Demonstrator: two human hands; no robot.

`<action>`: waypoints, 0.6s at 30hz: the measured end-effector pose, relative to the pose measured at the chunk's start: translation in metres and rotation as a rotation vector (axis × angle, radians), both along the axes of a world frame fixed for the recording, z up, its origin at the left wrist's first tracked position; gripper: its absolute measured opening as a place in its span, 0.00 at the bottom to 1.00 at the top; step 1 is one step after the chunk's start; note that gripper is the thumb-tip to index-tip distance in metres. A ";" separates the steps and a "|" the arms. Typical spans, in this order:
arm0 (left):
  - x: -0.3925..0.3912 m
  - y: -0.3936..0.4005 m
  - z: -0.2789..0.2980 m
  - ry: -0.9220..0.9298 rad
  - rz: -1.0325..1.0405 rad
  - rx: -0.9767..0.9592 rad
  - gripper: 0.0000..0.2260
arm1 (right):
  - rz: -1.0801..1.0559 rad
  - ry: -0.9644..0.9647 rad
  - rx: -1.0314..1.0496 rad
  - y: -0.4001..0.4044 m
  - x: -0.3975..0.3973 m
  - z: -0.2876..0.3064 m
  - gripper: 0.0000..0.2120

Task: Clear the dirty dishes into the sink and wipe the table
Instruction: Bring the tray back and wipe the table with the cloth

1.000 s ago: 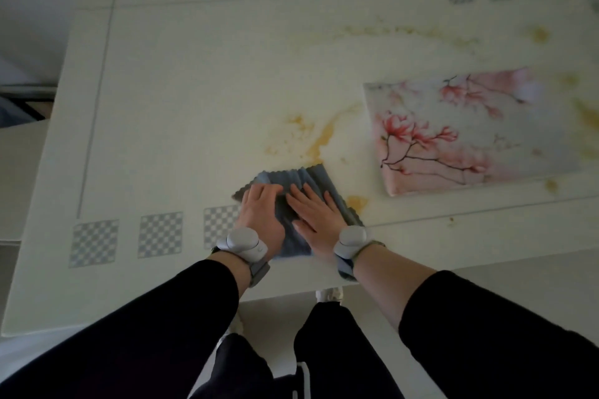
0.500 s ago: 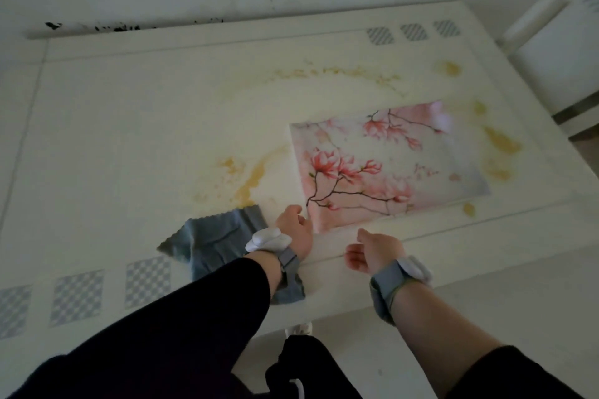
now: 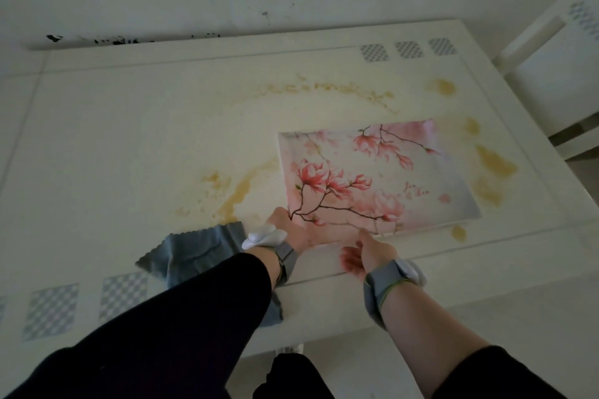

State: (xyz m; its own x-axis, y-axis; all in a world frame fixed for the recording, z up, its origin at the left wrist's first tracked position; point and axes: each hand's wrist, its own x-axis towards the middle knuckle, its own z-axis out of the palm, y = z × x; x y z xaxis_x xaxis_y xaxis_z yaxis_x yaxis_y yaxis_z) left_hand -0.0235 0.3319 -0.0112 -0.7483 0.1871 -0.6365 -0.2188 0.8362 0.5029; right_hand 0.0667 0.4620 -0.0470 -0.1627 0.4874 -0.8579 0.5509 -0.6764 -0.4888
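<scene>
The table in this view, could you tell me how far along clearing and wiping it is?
Done: no dishes remain on the table. In hand: the left hand and right hand are at the near edge of the floral placemat, apparently to lift it; the grey cloth lies unheld beside them. Left: yellow stains around the placemat need wiping.

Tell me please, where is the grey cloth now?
In the head view the grey cloth lies at the table's near edge, left of the floral placemat, partly under the left forearm.
</scene>
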 end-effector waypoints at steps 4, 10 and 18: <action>-0.005 0.005 0.013 0.133 0.056 0.063 0.11 | -0.033 0.049 -0.009 0.010 -0.009 0.003 0.15; -0.021 -0.017 0.019 0.129 0.145 0.171 0.14 | -0.024 0.104 0.080 -0.009 -0.028 0.001 0.17; -0.070 -0.107 0.013 0.228 0.355 0.165 0.06 | 0.010 0.271 0.040 -0.089 -0.090 0.017 0.14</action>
